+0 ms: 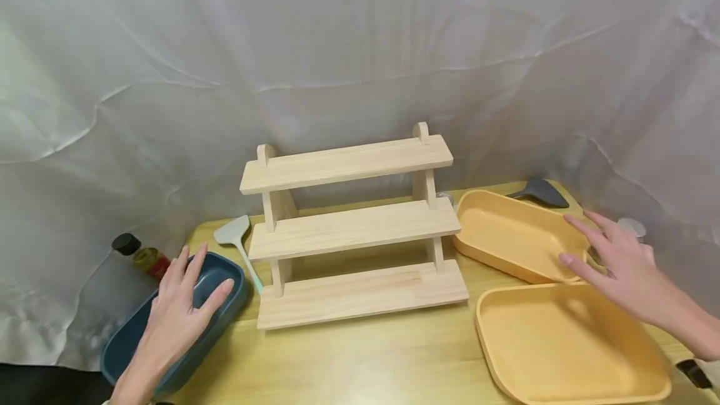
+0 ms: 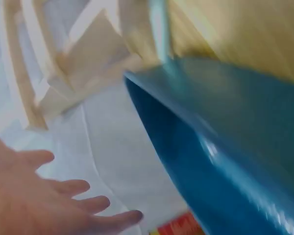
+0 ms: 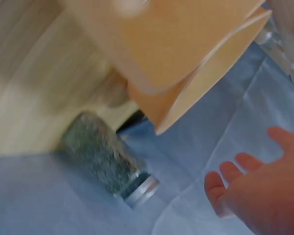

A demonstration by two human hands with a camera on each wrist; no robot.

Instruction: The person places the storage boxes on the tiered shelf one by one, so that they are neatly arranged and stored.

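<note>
My left hand (image 1: 174,311) hovers with spread fingers over the dark blue tray (image 1: 225,317) at the left; in the left wrist view its fingers hold nothing. At the right, my right hand (image 1: 627,270), also spread and holding nothing, is above two yellow trays. The farther yellow tray (image 1: 506,230) lies slanted, and the nearer yellow tray (image 1: 557,342) sits in front of it. In the right wrist view a glass jar of dried green flakes (image 3: 100,152) with a silvery lid lies on its side beyond the trays.
A three-tier wooden shelf (image 1: 360,227) stands mid-table. Left of it lies a pale spatula (image 1: 233,230) with a mint handle; a black-capped bottle (image 1: 147,259) is beside the blue tray. A dark grey spatula (image 1: 542,192) lies at the back right. Grey cloth (image 1: 349,30) hangs behind.
</note>
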